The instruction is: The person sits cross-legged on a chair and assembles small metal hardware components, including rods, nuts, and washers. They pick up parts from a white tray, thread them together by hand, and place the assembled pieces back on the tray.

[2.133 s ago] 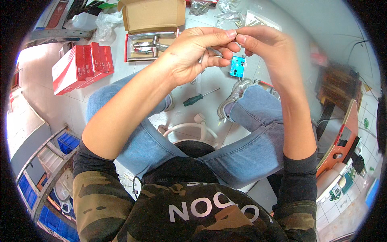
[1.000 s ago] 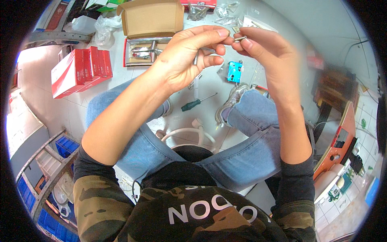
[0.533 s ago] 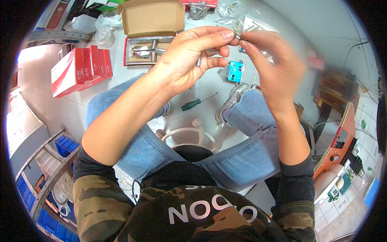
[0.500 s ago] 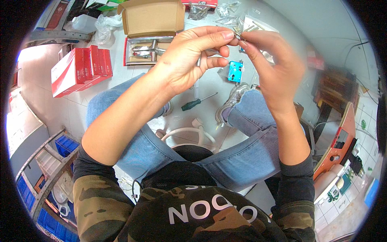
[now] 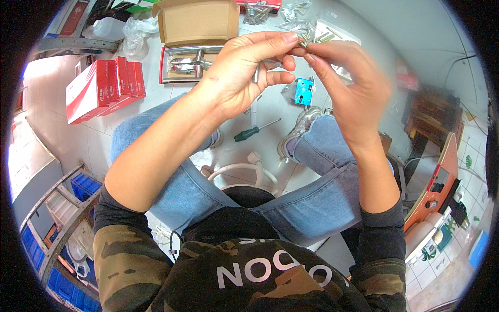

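Both hands are raised close together over the floor, fingertips meeting at a small brass-coloured metal piece (image 5: 303,44). My left hand (image 5: 244,70) pinches it between thumb and forefinger. A thin silver metal rod (image 5: 256,73) also shows in this hand, against the curled lower fingers; its full shape is hidden. My right hand (image 5: 353,78) closes thumb and forefinger on the piece from the other side. Below and between the hands, a blue lock case (image 5: 304,92) lies on the floor. A dark green screwdriver (image 5: 254,131) rests nearer to me, between my feet.
An open cardboard box (image 5: 195,26) with metal handle parts (image 5: 195,65) stands beyond my left hand. Several red and white boxes (image 5: 104,91) are at the left. Clear bags of small hardware (image 5: 294,18) lie at the far side. A white stool base (image 5: 254,166) stands between my legs.
My fingertips have risen slightly, and the small brass-coloured piece has turned a little between them. Both hands keep their grip; the things on the floor stay where they were.
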{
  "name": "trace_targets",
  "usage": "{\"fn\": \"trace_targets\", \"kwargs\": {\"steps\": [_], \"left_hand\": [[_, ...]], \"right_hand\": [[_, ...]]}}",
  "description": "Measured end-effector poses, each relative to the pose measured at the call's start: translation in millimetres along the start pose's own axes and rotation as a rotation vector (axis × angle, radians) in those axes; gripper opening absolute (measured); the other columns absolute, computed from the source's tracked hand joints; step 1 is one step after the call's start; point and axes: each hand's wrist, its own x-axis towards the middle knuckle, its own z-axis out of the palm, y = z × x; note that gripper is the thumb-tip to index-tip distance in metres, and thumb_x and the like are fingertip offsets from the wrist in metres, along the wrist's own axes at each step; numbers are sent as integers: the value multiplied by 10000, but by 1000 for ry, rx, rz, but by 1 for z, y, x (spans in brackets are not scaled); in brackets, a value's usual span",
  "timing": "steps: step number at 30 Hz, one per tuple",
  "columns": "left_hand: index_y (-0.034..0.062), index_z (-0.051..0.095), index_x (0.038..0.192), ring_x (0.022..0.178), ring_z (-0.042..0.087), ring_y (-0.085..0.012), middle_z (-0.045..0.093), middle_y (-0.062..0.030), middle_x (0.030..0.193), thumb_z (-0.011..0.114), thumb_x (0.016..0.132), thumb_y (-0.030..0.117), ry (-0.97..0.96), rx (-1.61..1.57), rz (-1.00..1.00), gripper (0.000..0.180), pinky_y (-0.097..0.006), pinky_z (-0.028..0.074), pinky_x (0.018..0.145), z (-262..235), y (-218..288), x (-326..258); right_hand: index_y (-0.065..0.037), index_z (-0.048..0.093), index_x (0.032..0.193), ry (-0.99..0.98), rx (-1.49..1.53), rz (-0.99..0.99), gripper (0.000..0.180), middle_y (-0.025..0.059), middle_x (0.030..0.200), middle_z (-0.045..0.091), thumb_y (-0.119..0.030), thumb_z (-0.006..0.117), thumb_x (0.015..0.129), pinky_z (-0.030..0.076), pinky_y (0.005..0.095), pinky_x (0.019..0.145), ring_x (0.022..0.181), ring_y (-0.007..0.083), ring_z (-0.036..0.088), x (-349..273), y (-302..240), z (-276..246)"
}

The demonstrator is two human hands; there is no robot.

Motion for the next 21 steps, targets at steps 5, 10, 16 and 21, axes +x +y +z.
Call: {"fn": "trace_targets", "kwargs": {"steps": [5,10,16,21], "left_hand": [[-1,556,927,660,549,-81,567,-37,798,590,795,126,-49,13,-58,186,-214,514,574,-1,1,1],[6,551,931,677,552,-75,559,-27,805,591,795,125,-109,23,-84,185,-205,514,579,-3,2,3],[4,560,930,688,546,-81,561,-34,820,586,803,148,-142,36,-132,194,-223,508,584,-3,2,3],[-2,543,982,693,547,-86,567,-46,848,558,820,167,-98,134,-67,235,-227,523,606,-1,1,2]], "right_hand": [[-20,631,793,-23,11,-3,109,68,731,602,-5,641,685,457,239,582,650,152,584,0,-2,-1],[-33,637,818,8,42,50,127,71,747,605,-10,629,693,458,248,584,658,164,586,-3,-1,2],[-43,641,833,-1,-42,-67,145,71,750,609,-15,629,691,460,244,589,664,174,588,-2,8,2],[-35,639,829,-36,-2,-42,134,66,744,611,-14,625,698,460,240,586,657,164,585,-2,8,1]]}}
